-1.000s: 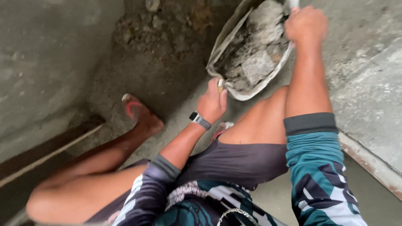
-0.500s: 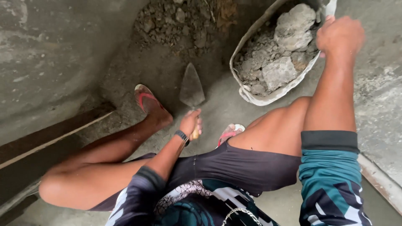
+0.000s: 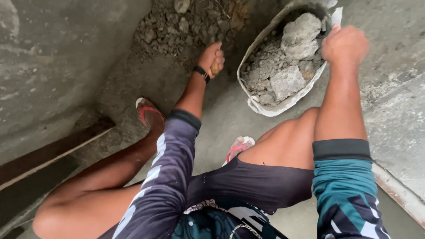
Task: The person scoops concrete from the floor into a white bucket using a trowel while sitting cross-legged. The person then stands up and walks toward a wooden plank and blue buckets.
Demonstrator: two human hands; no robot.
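Observation:
My left hand (image 3: 211, 56) grips the wooden handle of a trowel (image 3: 215, 67), reaching forward to the pile of dark rubble and soil (image 3: 177, 31) on the ground; the trowel's blade is hidden behind the hand. My right hand (image 3: 344, 44) holds the rim of a white woven sack (image 3: 261, 104) at its far right edge. The sack lies open and is filled with grey lumps of broken concrete (image 3: 287, 79). I am squatting, with both knees and red-strapped sandals (image 3: 148, 116) in view.
A grey concrete wall (image 3: 53, 57) rises on the left, with a dark rusty metal bar (image 3: 48, 152) along its base. Concrete floor runs on the right, edged by a metal strip (image 3: 398, 190).
My left hand has moved the trowel forward, from the floor between my feet to the rubble pile. The right hand keeps hold of the sack's rim.

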